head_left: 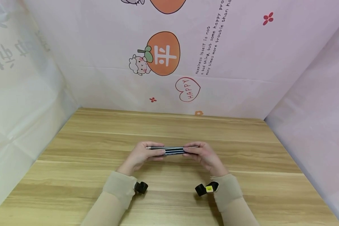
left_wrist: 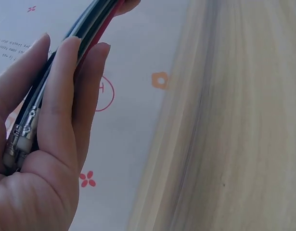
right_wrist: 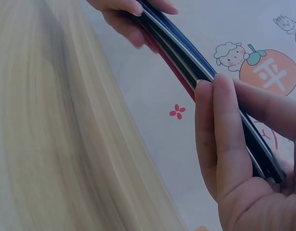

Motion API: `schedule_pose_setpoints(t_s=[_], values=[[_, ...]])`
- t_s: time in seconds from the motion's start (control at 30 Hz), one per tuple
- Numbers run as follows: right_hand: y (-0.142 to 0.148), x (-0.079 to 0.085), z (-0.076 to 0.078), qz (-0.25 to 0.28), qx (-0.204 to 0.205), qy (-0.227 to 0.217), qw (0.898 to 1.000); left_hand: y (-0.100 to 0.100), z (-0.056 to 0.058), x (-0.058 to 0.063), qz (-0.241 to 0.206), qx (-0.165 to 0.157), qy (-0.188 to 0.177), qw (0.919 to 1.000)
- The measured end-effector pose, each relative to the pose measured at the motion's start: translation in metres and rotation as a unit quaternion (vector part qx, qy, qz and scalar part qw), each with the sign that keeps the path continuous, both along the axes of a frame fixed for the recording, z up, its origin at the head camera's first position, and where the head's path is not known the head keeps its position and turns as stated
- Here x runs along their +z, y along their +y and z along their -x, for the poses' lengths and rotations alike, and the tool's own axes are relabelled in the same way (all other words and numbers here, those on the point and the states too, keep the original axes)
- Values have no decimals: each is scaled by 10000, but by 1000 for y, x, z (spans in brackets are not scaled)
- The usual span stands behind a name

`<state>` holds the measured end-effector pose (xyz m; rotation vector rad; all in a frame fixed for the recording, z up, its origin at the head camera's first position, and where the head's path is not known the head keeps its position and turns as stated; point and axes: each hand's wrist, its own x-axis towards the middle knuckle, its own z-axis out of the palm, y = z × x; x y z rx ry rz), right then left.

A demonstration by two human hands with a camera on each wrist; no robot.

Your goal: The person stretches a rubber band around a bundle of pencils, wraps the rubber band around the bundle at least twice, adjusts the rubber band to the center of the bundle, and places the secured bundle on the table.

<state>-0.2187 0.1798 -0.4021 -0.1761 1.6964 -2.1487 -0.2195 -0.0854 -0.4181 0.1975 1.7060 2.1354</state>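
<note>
A bundle of several pencils [head_left: 174, 151] is held level over the table between both hands. My left hand [head_left: 141, 154] grips one end, fingers on one side and thumb on the other. In the left wrist view, silver ferrules with whitish erasers [left_wrist: 23, 139] lie in that palm. My right hand [head_left: 205, 155] grips the opposite end; dark pencil ends [right_wrist: 273, 174] show by its palm in the right wrist view. Most pencils look black or dark blue, and a red one [right_wrist: 174, 72] runs along one side. Fingers cover part of the bundle at both ends.
Beneath the hands lies a wood-grain table [head_left: 169, 194]. A white printed cloth [head_left: 101, 62] rises behind the table's back edge, and pale cloth walls [head_left: 313, 103] stand at both sides. A small black camera [head_left: 141, 187] is strapped on each wrist.
</note>
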Motion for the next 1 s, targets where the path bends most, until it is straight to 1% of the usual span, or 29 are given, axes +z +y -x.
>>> schedule_pose_setpoints(t_s=[0.17, 0.27, 0.4, 0.53, 0.63, 0.77, 0.87, 1.0], values=[[-1, -1, 0, 39, -7, -71, 10000, -1, 0, 2, 110, 163, 12, 9998], [0, -1, 0, 19, 32, -17, 10000, -1, 0, 4, 95, 200, -15, 9998], [6, 1, 0, -198, 10, 246, 9995, -3, -1, 6, 58, 265, -27, 9996], [13, 4, -1, -538, -131, 458, 9974, -5, -2, 8, 114, 352, 10, 9993], [18, 6, -1, -639, -184, 492, 9966, -6, -3, 9, 134, 345, 46, 9993], [29, 6, 1, -729, 14, 608, 9955, -7, -2, 8, 125, 254, 111, 9995], [37, 9, 0, -997, 159, 742, 9921, -8, -2, 7, 185, 173, 150, 9996], [47, 12, -1, -1383, 135, 833, 9868, -8, -3, 8, 327, 130, 145, 9993]])
